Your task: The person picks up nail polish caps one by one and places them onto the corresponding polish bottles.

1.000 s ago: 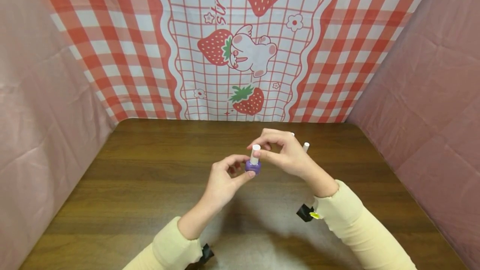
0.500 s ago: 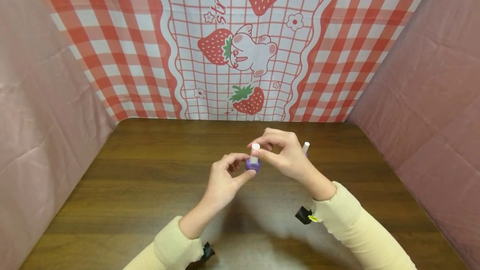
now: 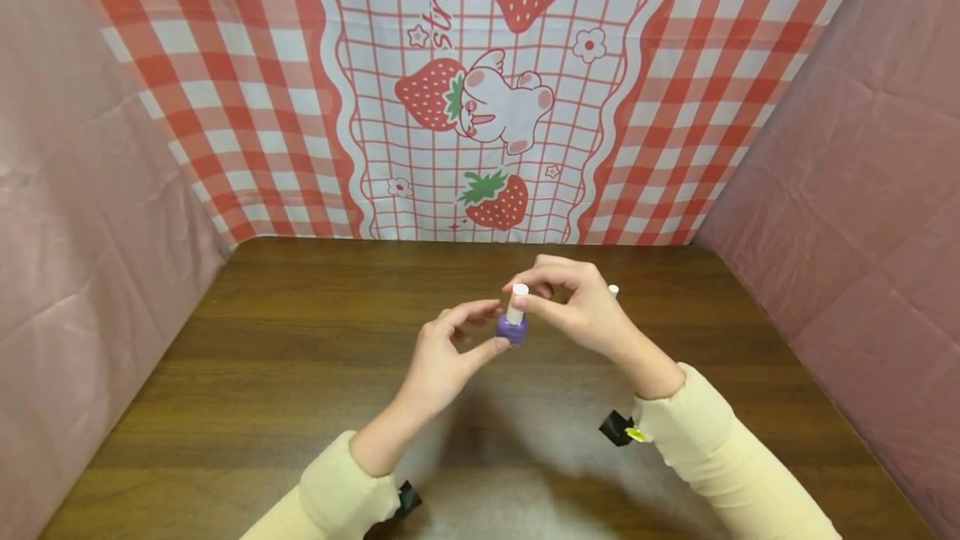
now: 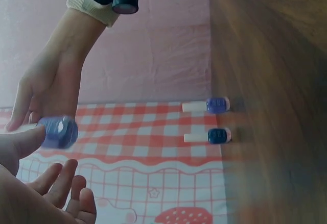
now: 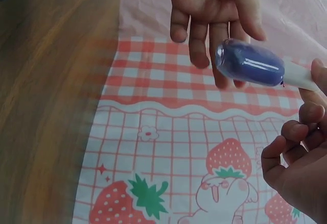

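My right hand [image 3: 577, 304] pinches the white cap of a purple nail polish bottle [image 3: 512, 331] between thumb and fingertips, holding it above the table. Just left of the bottle is my left hand [image 3: 441, 357], its fingers spread apart and loosely straight, the thumb tip right at the bottle's lower side. Seen from the right wrist, the left hand's fingers [image 5: 199, 45] hang relaxed behind the bottle [image 5: 250, 63], not curled round it. The cap looks fitted on the bottle.
Two more nail polish bottles stand on the brown wooden table [image 3: 300, 340]: a purple one [image 4: 218, 105] and a dark teal one [image 4: 218, 135]. In the head view, one white cap [image 3: 613, 290] peeks out behind my right hand. A strawberry-print cloth [image 3: 480, 107] hangs at the back.
My left fingers have loosened from the bottle and spread. The right hand has shifted slightly right with the bottle; more of its purple body shows now.
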`<state>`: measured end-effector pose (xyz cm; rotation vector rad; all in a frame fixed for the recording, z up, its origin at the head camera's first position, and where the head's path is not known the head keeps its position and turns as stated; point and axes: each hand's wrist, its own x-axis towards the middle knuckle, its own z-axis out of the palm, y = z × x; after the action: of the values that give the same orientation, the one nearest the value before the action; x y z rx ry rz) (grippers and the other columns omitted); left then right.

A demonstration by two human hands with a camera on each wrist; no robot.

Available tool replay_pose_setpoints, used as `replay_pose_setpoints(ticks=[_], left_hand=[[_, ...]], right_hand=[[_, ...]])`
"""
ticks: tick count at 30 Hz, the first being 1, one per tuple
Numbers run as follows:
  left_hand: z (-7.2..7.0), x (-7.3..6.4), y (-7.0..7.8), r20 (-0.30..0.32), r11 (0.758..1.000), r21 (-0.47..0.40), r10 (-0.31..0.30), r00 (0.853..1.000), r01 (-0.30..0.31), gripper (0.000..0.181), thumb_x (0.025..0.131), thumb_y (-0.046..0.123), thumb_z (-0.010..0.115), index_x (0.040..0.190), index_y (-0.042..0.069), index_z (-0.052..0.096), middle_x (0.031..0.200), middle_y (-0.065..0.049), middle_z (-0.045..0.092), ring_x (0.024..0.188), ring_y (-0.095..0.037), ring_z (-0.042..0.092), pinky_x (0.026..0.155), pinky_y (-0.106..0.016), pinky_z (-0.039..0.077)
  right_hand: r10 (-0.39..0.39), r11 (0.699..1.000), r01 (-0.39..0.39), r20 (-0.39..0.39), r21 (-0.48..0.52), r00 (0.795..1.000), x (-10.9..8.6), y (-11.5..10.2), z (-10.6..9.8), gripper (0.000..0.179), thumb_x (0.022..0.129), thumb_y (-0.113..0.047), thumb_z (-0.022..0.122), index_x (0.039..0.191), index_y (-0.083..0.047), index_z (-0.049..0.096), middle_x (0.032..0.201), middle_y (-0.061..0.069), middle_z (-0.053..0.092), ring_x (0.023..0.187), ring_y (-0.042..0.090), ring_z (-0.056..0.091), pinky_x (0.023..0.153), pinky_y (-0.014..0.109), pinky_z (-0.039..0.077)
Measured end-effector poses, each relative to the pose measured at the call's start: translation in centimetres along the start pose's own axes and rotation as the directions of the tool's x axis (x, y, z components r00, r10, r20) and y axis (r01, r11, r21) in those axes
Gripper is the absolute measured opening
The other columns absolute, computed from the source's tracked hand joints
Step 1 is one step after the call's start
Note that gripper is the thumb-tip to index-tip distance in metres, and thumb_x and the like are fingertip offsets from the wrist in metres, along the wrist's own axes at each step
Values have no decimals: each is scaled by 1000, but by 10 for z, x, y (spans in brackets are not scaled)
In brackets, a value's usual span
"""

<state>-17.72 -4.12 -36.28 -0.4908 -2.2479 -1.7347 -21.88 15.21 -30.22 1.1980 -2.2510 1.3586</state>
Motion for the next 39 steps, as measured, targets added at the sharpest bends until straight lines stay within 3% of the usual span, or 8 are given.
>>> replay_pose_setpoints(ticks=[4,10,16,19,22,28,34,39], left_hand=[[-9,1,1,17,1000,8,20,1000,-21,33,82,18,74,114,16,66,109,-2,69,99,-17,59,79,-42,48],[-24,2,-1,5,990,107,87,996,-88,30,84,15,72,113,15,65,106,-2,70,98,-15,59,79,-41,48],[-41,0,-6,-13,968,214,134,991,-129,27,84,13,72,110,14,65,102,0,69,95,-17,60,77,-40,49],[-48,-2,-11,-28,949,274,169,985,-155,26,82,13,73,107,13,66,99,1,69,92,-14,60,76,-38,50],[-54,-4,-17,-38,917,346,226,973,-199,24,81,12,74,104,12,67,96,-1,68,91,-12,59,74,-35,50],[-66,-8,-34,-33,829,468,362,932,-306,14,79,7,75,90,10,67,85,2,66,84,-13,57,72,-31,47],[-81,-16,-52,-3,744,580,409,913,-331,13,78,3,74,83,11,65,78,3,63,77,-12,55,68,-30,47],[-91,-22,-66,49,659,650,461,886,-379,7,82,5,69,82,9,63,75,0,61,73,-14,54,67,-32,46]], right_hand=[[17,999,-18,-9,-43,1000,-3,1,-10,13,83,-8,71,95,-14,73,67,-4,46,64,9,40,52,25,32],[75,992,-79,-47,-100,996,-11,2,-28,17,81,2,70,94,-9,72,69,-3,49,64,8,42,51,24,34],[100,986,-109,-78,-127,992,-20,-12,-46,15,81,7,67,93,-1,71,72,0,55,65,7,42,50,24,34],[116,981,-131,-110,-141,987,-27,-9,-56,15,82,6,67,95,1,70,74,-2,56,67,6,42,52,22,34],[154,971,-178,-150,-160,977,-36,0,-64,17,82,6,67,97,-1,70,72,-2,53,67,7,43,54,22,36],[223,947,-263,-212,-182,951,-53,8,-76,14,84,2,67,97,-1,70,72,3,56,65,8,44,54,22,37],[300,920,-351,-261,-176,917,-63,17,-81,14,85,-1,67,98,2,69,74,0,59,63,6,45,54,22,37],[376,885,-433,-283,-172,882,-78,45,-86,17,88,-8,65,102,0,69,73,5,55,64,7,43,54,24,36]])
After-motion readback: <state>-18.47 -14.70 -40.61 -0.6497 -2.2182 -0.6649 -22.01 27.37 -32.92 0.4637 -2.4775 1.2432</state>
